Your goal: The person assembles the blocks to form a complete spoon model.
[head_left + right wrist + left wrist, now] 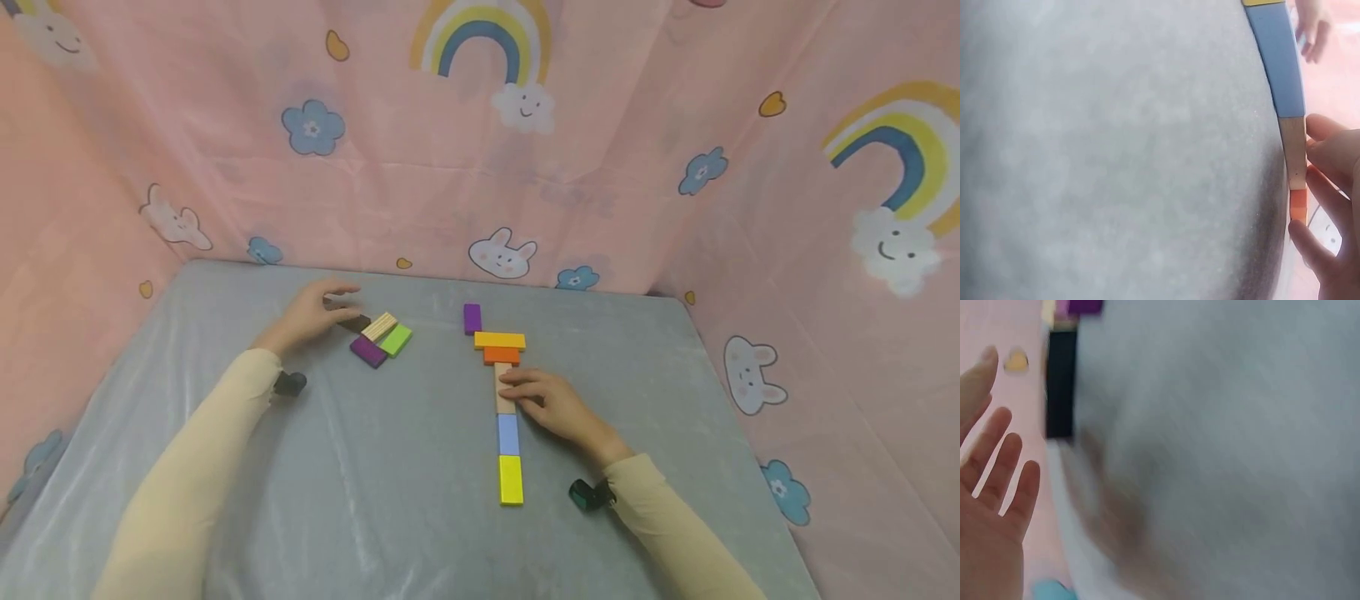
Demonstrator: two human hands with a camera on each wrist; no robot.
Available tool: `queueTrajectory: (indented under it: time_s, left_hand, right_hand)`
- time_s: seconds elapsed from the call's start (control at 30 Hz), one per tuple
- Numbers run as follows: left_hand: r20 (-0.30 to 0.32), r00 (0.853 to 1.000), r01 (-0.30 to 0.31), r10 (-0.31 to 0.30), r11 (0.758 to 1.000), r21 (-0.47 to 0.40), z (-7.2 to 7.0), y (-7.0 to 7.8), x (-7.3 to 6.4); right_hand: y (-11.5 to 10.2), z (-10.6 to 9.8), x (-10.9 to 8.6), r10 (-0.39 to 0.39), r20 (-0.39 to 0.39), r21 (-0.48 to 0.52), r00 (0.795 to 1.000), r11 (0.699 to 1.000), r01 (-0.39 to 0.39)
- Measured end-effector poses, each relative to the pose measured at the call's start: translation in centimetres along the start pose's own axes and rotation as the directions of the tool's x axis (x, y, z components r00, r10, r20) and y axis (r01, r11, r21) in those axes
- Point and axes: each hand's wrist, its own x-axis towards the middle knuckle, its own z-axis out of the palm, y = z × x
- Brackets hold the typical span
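Observation:
My right hand (558, 407) rests its fingertips on a plain wooden block (505, 407) in a straight row. Toward me in that row lie a blue block (508, 435) and a yellow block (511, 481). Beyond the wooden one come a short orange block (501, 356) and an amber block (499, 340) set crosswise. Over at the left, my left hand (306, 318) reaches beside a black block (358, 323), its fingers loosely extended. The left wrist view shows those fingers spread and apart from the black block (1060, 384).
Next to the black block lie a striped wooden block (379, 327), a green block (396, 340) and a purple block (368, 351). Another purple block (472, 318) sits past the row's far end. Pink printed cloth (375, 200) stands behind and beside the grey table (420, 517).

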Motion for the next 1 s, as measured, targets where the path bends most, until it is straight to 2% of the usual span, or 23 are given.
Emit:
queueTrajectory:
  time_s: [0.13,0.27,0.4,0.6,1.0]
  left_hand:
    - [0.022,1.000,0.002,-0.003,1.000,0.009,-0.5,-1.9,-1.0]
    - [0.048,0.998,0.042,-0.043,0.999,0.018,-0.5,-2.7,-1.3]
    - [0.045,0.997,0.058,-0.060,0.997,0.045,-0.4,-2.8,-1.3]
    - [0.032,0.998,0.047,-0.049,0.997,0.061,-0.4,-2.9,-1.3]
    - [-0.020,0.998,0.054,-0.053,0.997,0.055,-0.7,-3.0,-1.5]
  right_hand:
    - [-0.1,-0.1,0.0,0.006,0.007,-0.001,1.000,1.000,-0.006]
    - [-0.1,-0.1,0.0,0.019,0.009,0.000,1.000,1.000,-0.019]
    - [-0.2,-0.1,0.0,0.034,0.013,-0.014,0.999,0.999,-0.034]
    - [-0.2,-0.1,0.1,0.055,0.024,-0.029,0.998,0.998,-0.054]
    - [0.1,0.1,0.0,0.024,0.013,-0.027,1.000,0.999,-0.024]
